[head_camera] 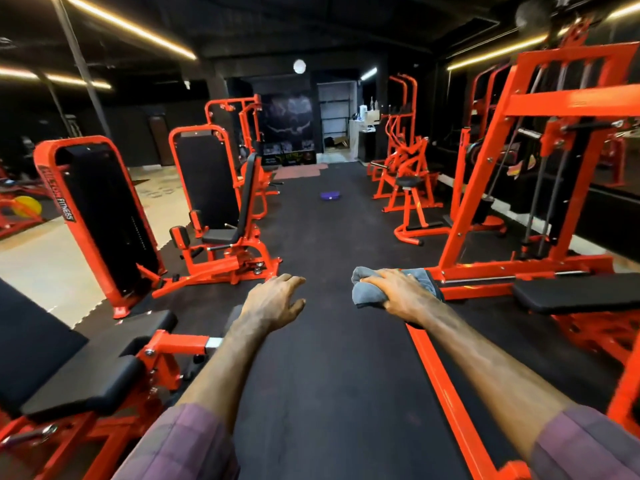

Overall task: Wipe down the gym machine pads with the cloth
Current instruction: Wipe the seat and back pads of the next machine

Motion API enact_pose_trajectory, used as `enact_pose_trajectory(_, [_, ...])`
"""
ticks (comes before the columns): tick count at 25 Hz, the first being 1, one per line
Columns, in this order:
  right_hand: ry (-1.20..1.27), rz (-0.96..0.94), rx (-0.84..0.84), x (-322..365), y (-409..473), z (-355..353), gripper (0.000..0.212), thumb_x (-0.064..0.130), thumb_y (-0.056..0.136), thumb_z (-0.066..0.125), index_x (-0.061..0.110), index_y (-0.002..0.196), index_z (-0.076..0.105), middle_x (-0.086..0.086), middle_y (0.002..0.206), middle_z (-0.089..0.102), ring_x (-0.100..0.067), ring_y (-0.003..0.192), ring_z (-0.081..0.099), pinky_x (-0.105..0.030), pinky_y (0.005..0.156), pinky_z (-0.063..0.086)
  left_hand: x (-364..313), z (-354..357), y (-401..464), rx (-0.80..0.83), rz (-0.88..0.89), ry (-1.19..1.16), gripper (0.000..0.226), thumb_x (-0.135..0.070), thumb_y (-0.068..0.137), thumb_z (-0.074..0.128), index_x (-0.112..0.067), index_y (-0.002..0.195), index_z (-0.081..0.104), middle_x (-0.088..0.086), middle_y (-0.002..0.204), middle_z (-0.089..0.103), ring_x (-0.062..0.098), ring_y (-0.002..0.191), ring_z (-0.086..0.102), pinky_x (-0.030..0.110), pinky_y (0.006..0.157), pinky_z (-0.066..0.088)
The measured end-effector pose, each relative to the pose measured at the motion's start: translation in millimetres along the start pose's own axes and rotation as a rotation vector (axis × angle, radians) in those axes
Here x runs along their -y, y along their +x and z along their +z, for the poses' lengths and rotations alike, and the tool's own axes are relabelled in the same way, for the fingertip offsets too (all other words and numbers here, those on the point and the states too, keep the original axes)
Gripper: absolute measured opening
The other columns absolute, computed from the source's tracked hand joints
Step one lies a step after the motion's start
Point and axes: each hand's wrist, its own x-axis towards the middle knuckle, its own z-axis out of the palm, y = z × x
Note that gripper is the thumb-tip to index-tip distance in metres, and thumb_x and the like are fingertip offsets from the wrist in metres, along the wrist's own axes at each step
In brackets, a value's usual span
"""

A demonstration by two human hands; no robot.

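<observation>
The right hand (pixel 394 292) grips a grey cloth (pixel 372 289) (partly hidden beneath its fingers (pixel 375 279)); the left hand (pixel 273 303) hovers with fingers relaxed, between orange machines (pixel 221 202).

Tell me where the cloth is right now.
The grey cloth is bunched in the right hand, centre-right of the head view, held out over the dark floor near the orange machine base.

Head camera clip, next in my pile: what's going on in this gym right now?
A person stands in a gym aisle with both arms stretched forward. The right hand grips a bunched grey cloth, held in the air and touching no pad. The left hand is open and holds nothing. A black seat pad lies at lower left, a black bench pad at right.
</observation>
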Motion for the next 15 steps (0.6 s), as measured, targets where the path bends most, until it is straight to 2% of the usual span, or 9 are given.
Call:
enact_pose_trajectory(4, [0.012,0.063,0.036,-55,161,5,0.068,0.013,0.088,0.066,0.042,0.148,0.048,0.002,0.147,0.052,-0.027,0.141,0.045,-0.05,0.106,0.044,57,25,168,0.022,0.015,0.01,0.06,-0.047,0.099,0.06,-0.031,0.155,0.047,-0.004,0.15,0.056,0.021,0.14,0.051,0.04,0.105,0.05])
enact_pose_trajectory(9, [0.037,0.054,0.007,-109,327,4,0.068,0.013,0.088,0.061,0.044,0.147,0.048,0.003,0.144,0.054,-0.027,0.138,0.048,-0.047,0.102,0.046,105,40,352,-0.015,0.05,0.024,0.06,-0.05,0.098,0.058,-0.032,0.155,0.047,-0.004,0.15,0.056,0.022,0.14,0.052,0.041,0.106,0.05])
enact_pose_trajectory(12, [0.041,0.052,0.009,-149,445,20,0.071,0.011,0.09,0.061,0.042,0.152,0.045,0.002,0.152,0.048,-0.027,0.143,0.042,-0.055,0.112,0.041,138,70,465,-0.012,0.067,0.026,0.06,-0.053,0.097,0.056,-0.034,0.154,0.047,-0.007,0.147,0.056,0.021,0.139,0.052,0.042,0.104,0.052])
enact_pose_trajectory(15, [0.022,0.037,0.002,-192,558,43,0.072,0.009,0.09,0.059,0.042,0.152,0.045,0.002,0.154,0.046,-0.027,0.144,0.041,-0.055,0.113,0.04,179,111,574,0.0,0.055,0.054,0.063,-0.056,0.093,0.052,-0.034,0.153,0.048,-0.008,0.144,0.058,0.021,0.137,0.054,0.043,0.104,0.053])
